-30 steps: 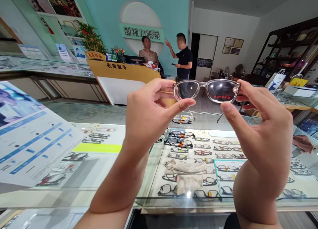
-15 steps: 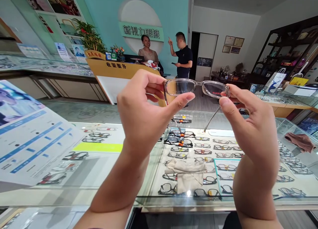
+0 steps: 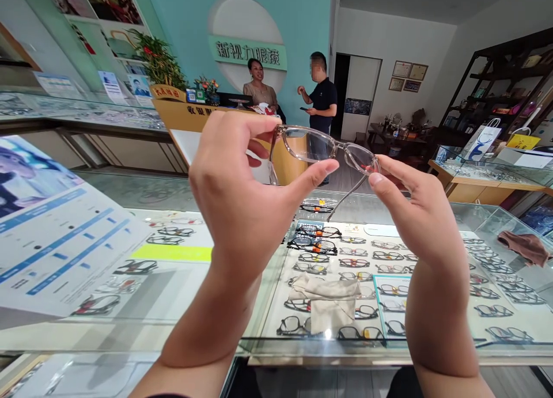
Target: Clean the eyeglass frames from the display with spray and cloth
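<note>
I hold a pair of clear-framed glasses (image 3: 324,147) up in front of me with both hands, above a glass display counter (image 3: 181,202). My left hand (image 3: 242,196) pinches the frame's left end between thumb and fingers. My right hand (image 3: 410,208) pinches the right end by the hinge. The frame is tilted, its left side higher, and its temples hang open below the lenses.
Under the counter glass lie rows of several eyeglass frames (image 3: 380,260) and a beige cloth (image 3: 328,297). A printed sheet (image 3: 52,231) rests at left, a brown cloth (image 3: 525,245) at right. Two people (image 3: 322,101) stand by a yellow reception desk (image 3: 194,121) behind.
Both hands have shifted left and slightly up with the glasses. The frame has tipped flatter, so its lenses face more upward and the temples now swing below it.
</note>
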`<move>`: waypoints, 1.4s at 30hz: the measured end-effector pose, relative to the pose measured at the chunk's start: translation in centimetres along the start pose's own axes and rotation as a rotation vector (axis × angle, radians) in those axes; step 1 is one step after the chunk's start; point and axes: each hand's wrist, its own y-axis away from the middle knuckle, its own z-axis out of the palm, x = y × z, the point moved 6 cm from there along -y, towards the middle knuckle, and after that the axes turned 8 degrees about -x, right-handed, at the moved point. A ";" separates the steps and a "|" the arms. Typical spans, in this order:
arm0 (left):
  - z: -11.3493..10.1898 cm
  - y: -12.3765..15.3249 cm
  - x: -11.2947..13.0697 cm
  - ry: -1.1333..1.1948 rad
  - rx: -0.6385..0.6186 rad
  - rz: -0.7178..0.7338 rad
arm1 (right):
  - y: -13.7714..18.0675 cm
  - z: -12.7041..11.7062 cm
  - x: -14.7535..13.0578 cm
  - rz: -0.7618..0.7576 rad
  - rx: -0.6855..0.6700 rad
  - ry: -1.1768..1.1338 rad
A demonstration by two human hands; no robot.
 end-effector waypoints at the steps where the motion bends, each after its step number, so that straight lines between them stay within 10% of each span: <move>1: 0.0 0.0 0.0 -0.009 0.003 -0.001 | -0.1 0.1 0.0 0.003 -0.010 -0.001; 22: 0.8 -0.7 -1.1 0.147 -0.084 -0.099 | 0.1 -0.1 0.1 -0.003 0.064 0.009; 35: 4.9 -0.3 -5.8 0.557 -0.293 -0.190 | 1.1 0.6 -1.9 -0.187 0.423 0.122; 42: 5.5 -0.7 -5.6 0.715 -0.154 -0.084 | 1.2 0.2 -1.9 -0.194 0.447 0.062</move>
